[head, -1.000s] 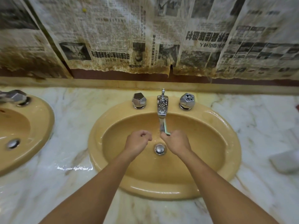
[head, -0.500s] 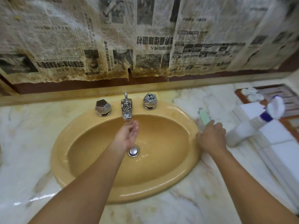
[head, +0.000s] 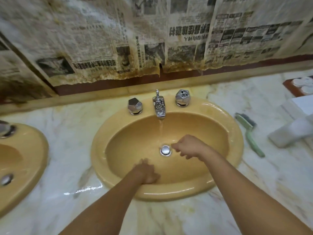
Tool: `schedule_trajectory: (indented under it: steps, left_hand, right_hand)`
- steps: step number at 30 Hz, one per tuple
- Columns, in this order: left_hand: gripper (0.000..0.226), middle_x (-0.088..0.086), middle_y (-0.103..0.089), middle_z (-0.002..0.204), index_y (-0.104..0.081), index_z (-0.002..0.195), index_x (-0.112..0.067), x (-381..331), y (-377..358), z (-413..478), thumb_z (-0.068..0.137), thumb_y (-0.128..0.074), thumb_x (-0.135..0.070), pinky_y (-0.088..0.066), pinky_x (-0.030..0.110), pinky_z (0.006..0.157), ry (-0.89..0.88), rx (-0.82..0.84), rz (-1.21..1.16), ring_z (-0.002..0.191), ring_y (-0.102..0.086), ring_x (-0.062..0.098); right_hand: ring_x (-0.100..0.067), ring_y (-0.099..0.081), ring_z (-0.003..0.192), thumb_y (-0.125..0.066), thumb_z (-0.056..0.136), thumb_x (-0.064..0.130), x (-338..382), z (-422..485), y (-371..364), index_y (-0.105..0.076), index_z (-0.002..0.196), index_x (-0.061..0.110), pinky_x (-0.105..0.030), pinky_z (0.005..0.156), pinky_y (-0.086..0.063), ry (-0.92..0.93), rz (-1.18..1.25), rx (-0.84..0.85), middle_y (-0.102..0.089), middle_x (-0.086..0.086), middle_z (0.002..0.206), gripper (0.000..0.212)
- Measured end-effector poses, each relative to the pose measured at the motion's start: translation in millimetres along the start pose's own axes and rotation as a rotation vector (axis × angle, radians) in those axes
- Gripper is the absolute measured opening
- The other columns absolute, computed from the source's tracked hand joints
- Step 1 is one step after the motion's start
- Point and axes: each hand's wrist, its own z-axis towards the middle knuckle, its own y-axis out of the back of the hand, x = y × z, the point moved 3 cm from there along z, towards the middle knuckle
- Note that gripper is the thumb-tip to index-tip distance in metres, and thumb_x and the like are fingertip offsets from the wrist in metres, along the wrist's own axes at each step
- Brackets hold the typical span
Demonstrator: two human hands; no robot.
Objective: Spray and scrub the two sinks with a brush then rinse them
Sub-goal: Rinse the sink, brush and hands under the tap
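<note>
Stained newspaper sheets [head: 118, 39] cover the far wall above a pale marble bench [head: 67, 129] that carries two yellow sinks. We see the main sink [head: 225, 119] at centre, with a chrome tap [head: 159, 107] at its far rim between two faceted chrome knobs, the left knob [head: 135, 106] and the right knob [head: 182, 97]. Water runs from the tap in a thin stream down to the basin floor just beyond the chrome drain plug [head: 165, 150]. Our left hand [head: 146, 172] is down on the near inner wall of the basin, blurred; fingers look laid against the surface, holding nothing. Our right hand [head: 188, 146] hangs just right of the drain plug, fingers loosely curled and empty, near the stream but not clearly in it. Second sink [head: 33, 158] shows partly at the left edge, with its own drain [head: 6, 179] and part of a chrome fitting. Green-handled brush [head: 249, 133] lies on the bench right of the main sink, dark bristles at the far end, touched by neither hand. Just right of it lies a white bottle [head: 291, 133], blurred, on its side. Puddle [head: 84, 189] glints on the bench near the sink's near-left rim.
</note>
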Motion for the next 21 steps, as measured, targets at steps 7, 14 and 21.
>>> schedule_trajectory:
  steps: [7, 14, 21]
  left_hand:
    - [0.076, 0.006, 0.010, 0.171, -0.009, 0.163, -0.018, 67.1, 18.1, -3.4, 0.104, -0.028, -0.061, 0.008, 0.041, 0.125, -0.087, -0.119, 0.413, 0.157, 0.010, 0.020]
    - [0.080, 0.003, 0.005, 0.170, 0.000, 0.162, -0.013, 89.2, 65.0, 38.2, 0.104, -0.023, -0.062, 0.021, 0.041, 0.123, -0.294, -0.381, 0.879, 0.156, 0.015, 0.019]
    - [0.061, 0.006, 0.013, 0.163, 0.002, 0.156, -0.013, 55.5, 93.1, 66.4, 0.106, -0.013, -0.046, 0.037, 0.048, 0.111, -0.401, -0.658, 0.988, 0.144, 0.035, 0.025]
  right_hand:
    - [-0.032, -0.063, 0.103, -0.049, 0.102, 0.013, 39.4, 52.4, -54.3, -0.061, 0.112, -0.005, -0.043, 0.087, -0.056, -0.210, 0.995, 0.222, -0.064, -0.022, 0.108, 0.023]
    - [-0.040, -0.056, 0.122, -0.032, 0.108, 0.020, 48.6, 83.3, -65.8, -0.048, 0.132, -0.011, -0.047, 0.108, -0.044, -0.231, 1.574, 0.250, -0.057, -0.028, 0.134, 0.042]
    - [-0.042, -0.057, 0.125, -0.034, 0.107, 0.016, 40.5, 80.5, -46.8, -0.052, 0.130, -0.014, -0.050, 0.107, -0.046, -0.236, 1.518, 0.303, -0.060, -0.033, 0.128, 0.042]
